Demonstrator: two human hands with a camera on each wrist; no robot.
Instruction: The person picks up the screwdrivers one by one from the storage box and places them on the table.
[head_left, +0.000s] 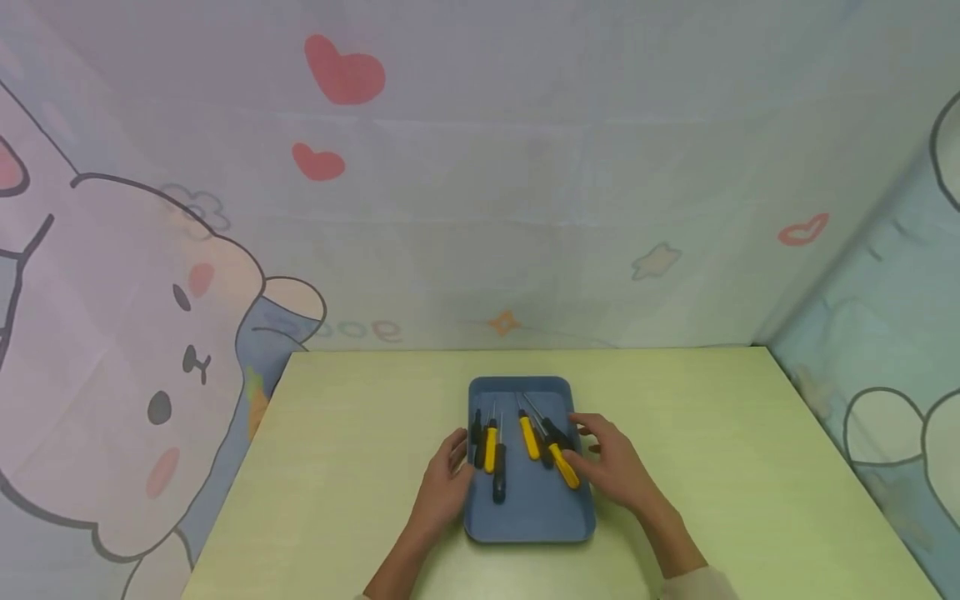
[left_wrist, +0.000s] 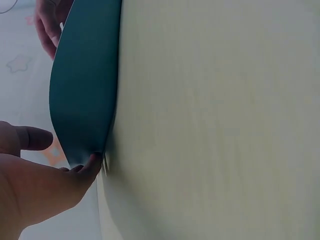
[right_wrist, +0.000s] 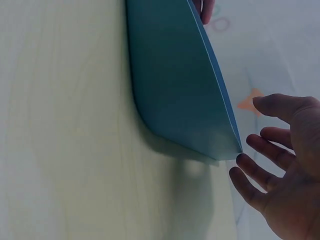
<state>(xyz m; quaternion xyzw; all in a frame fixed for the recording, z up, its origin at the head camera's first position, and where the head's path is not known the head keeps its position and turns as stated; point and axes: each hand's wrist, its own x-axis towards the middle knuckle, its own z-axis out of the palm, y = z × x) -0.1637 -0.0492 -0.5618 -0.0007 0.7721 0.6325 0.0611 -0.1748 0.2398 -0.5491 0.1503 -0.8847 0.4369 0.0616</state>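
A blue-grey rectangular tray (head_left: 528,521) lies on the table with several screwdrivers in it, in two loose groups. On its left side are a yellow-handled screwdriver (head_left: 491,450) and a long black-handled screwdriver (head_left: 499,482); toward the right lie another yellow one (head_left: 529,437) and a slanted yellow-handled one (head_left: 565,468). My left hand (head_left: 444,490) is at the tray's left side; in the left wrist view its fingertips touch the outer wall, thumb apart. My right hand (head_left: 618,467), fingers spread, is by the right rim, thumb near the slanted screwdriver. Neither hand holds anything.
The pale yellow-green table (head_left: 690,433) extends to both sides of the tray. Behind it hangs a printed cloth (head_left: 525,183) with hearts and a cartoon rabbit, meeting the table's back edge. A similar cloth (head_left: 885,317) stands along the right.
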